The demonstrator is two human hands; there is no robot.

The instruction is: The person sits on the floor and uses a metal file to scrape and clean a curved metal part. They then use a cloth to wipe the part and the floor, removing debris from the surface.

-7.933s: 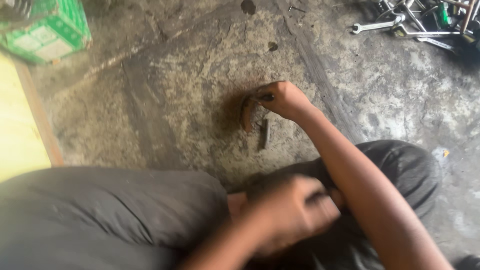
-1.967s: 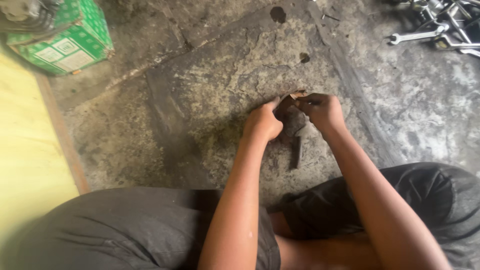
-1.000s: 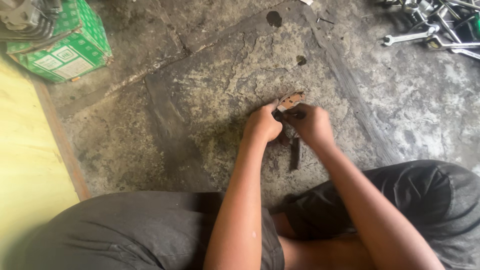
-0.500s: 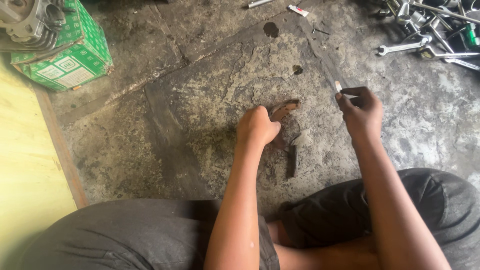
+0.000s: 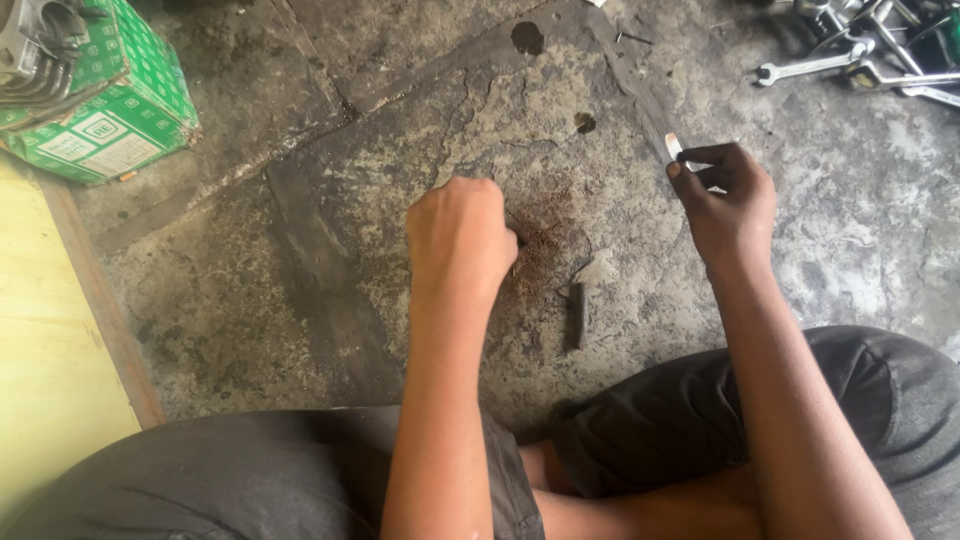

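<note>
Right hand point(image 5: 728, 192) has pulled away right of the rust patch point(image 5: 540, 245), pinching a small blade point(image 5: 674, 148); left hand point(image 5: 460, 235) stays fisted there — we can't see what it grips.

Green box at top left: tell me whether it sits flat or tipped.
Tipped. The green box leans at an angle on the floor, one corner lower, with a grey metal part resting on its top.

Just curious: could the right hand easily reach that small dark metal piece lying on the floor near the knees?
Probably yes: the right hand is raised beside the dark metal piece, with only bare concrete floor between them.
</note>
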